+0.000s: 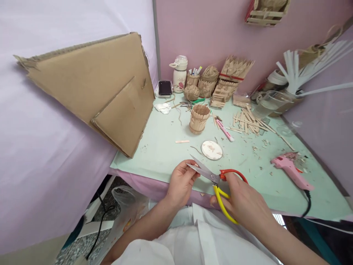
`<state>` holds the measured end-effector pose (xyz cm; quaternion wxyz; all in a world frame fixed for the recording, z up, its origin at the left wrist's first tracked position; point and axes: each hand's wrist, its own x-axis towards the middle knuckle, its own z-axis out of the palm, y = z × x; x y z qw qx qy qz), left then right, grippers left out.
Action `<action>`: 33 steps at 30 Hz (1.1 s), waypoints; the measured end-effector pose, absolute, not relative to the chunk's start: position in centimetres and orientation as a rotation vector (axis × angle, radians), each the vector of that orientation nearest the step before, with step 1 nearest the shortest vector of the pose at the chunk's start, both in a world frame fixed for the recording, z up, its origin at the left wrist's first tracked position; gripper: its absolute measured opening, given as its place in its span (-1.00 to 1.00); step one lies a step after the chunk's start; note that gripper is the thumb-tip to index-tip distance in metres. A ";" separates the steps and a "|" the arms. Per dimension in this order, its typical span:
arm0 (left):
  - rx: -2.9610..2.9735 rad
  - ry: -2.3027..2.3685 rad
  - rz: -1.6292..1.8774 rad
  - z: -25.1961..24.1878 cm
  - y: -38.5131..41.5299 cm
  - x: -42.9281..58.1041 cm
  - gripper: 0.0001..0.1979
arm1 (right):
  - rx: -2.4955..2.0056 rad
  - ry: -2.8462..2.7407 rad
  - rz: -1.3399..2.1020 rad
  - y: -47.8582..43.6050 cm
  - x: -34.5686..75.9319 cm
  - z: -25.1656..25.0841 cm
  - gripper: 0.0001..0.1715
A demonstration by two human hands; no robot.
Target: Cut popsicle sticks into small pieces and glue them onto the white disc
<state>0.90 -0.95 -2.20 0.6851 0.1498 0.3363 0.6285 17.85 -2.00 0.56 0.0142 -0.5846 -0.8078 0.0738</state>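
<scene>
My right hand grips a pair of scissors with one red and one yellow handle; the blades are spread apart and point left. At the blades, my left hand is closed in a pinch. A small pale piece shows at its fingertips, too small to name and partly hidden by a blade. Beyond the scissors lies a round white lid-like disc with little scraps on it. Further back stands a small cup covered in wooden sticks. One short flat wooden stick lies left of the disc.
A large cardboard panel leans at the left. Along the back stand a white bottle, twine balls and stick-built pieces. A pink cutter, loose sticks and a pink glue gun are at the right.
</scene>
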 end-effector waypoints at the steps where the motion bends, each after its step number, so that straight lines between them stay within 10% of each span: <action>1: 0.339 0.753 1.402 -2.2 -0.9 0.9 -0.85 | -1.826 -2.516 0.239 -2.0 17.9 0.6 -0.70; 33: 0.393 0.751 1.300 -1.9 -0.8 0.5 -0.87 | -1.851 -2.556 0.246 -2.1 18.1 1.3 -0.71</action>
